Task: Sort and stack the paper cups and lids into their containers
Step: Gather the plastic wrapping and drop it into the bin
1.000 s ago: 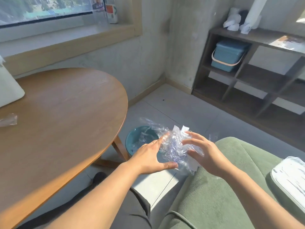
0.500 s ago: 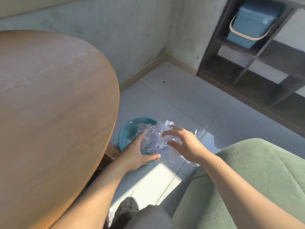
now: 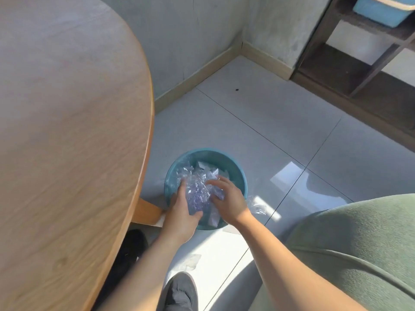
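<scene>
A second ago the person was holding a crumpled wad of clear plastic wrap [image 3: 197, 189] up in front of the green seat [image 3: 359, 254], well above the floor. Now both arms have come down, and the wad sits inside the round teal bin [image 3: 240, 173] on the floor, just past the edge of the wooden surface [image 3: 67, 131]. The left hand [image 3: 180, 217] cups the near-left side of the wad, thumb curled under it and fingers reaching up its side. The right hand [image 3: 226, 199] lies over the near-right side, fingers spread and bent onto the plastic, pressing as much as gripping. Neither hand has let go yet.

My reading is that this is packaging being thrown out, so it is a clearing-up step and not the sorting itself. No paper cups, lids or containers for them show from here, so I cannot say where they are or how far that work has got.

A loose tail of wrap [image 3: 256, 207] hangs outside the bin rim just right of the right hand, and a small clear scrap [image 3: 188, 261] lies on the floor tiles [image 3: 280, 122] nearer the person than the left hand; both may need picking up. Some white paper bits [image 3: 207, 168] poke up beyond the fingers inside the bin.

No brand, label or writing can be read anywhere: the wrap is plain, and the blue box [image 3: 381, 10] on the dark shelf [image 3: 336, 70] far beyond the hands shows no lettering.
</scene>
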`<state>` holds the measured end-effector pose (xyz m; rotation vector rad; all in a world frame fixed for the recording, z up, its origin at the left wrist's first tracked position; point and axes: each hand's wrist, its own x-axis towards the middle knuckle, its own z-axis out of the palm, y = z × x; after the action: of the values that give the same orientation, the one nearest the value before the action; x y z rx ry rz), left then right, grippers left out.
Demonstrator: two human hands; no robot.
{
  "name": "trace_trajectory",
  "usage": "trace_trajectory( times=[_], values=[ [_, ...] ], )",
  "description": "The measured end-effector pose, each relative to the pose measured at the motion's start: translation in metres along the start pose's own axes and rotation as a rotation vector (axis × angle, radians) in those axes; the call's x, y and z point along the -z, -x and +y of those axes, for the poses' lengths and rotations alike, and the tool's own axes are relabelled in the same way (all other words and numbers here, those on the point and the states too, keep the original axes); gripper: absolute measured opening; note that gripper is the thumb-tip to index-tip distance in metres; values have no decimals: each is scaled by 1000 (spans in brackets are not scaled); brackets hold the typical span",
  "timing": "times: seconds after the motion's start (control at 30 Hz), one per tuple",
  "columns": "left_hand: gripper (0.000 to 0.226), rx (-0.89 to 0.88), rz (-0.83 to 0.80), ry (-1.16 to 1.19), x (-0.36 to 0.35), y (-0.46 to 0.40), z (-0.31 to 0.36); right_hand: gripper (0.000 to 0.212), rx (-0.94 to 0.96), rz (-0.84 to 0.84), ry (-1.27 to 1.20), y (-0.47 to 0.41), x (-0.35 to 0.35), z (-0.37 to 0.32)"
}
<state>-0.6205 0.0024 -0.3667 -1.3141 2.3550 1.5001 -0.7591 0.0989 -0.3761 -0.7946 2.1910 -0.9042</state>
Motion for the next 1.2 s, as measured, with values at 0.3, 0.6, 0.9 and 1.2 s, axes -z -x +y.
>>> trace_trajectory(
  times=[0.3,0.6,0.9,1.2],
  values=[
    [106,-112,-66,-269,-20,3,2,56,-220,-137,243,13,18,29],
    [100,-229,114,-269,-29,24,7,54,-217,-95,297,26,0,41],
    [75,-473,150,-479,-40,18,-7,93,-22,-84,224,51,29,25],
    [70,-465,124,-500,-41,0,-21,68,135,350,279,106,60,25]
  ],
)
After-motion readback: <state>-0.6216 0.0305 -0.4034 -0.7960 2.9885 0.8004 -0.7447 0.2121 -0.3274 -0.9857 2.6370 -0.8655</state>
